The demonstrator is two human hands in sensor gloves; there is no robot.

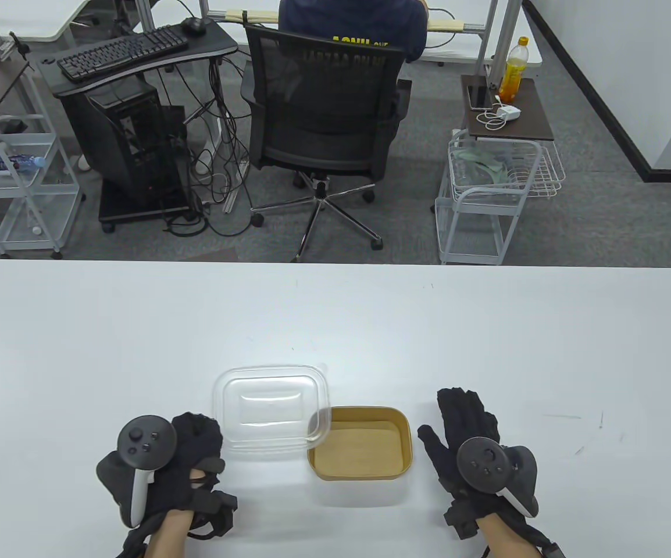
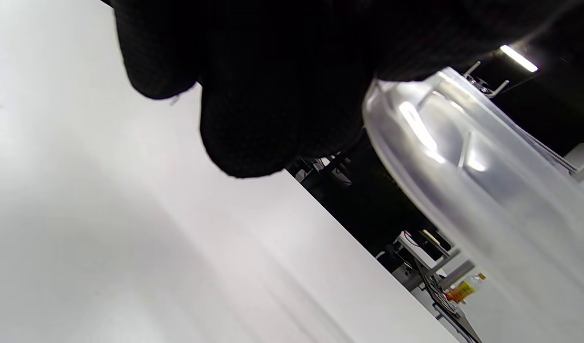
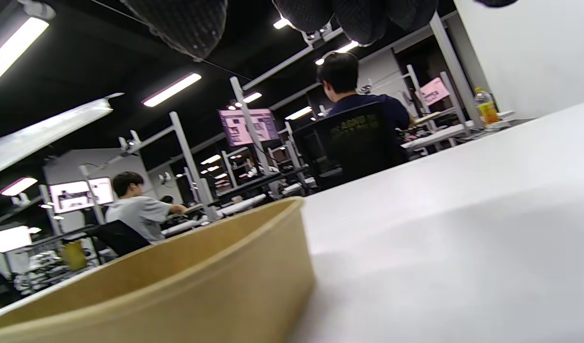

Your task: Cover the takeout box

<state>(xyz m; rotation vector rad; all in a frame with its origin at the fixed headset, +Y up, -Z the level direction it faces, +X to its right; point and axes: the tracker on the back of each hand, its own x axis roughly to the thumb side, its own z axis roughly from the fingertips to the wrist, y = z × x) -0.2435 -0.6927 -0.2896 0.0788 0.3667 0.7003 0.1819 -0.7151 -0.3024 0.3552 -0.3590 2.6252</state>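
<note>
A brown paper takeout box (image 1: 364, 447) stands open and empty on the white table near the front edge. A clear plastic lid (image 1: 271, 407) is just left of it, its right corner overlapping the box's left rim. My left hand (image 1: 204, 447) holds the lid at its near left edge. In the left wrist view the lid (image 2: 463, 157) is tilted beside my gloved fingers (image 2: 253, 119). My right hand (image 1: 457, 418) is open with fingers spread, just right of the box and apart from it. The right wrist view shows the box wall (image 3: 201, 286) close by and my fingertips (image 3: 187, 24) above.
The white table (image 1: 335, 325) stretches wide behind and to both sides of the box. Beyond its far edge are an office chair (image 1: 324, 110) with a seated person, a computer desk (image 1: 132, 52) and wire carts (image 1: 486, 192).
</note>
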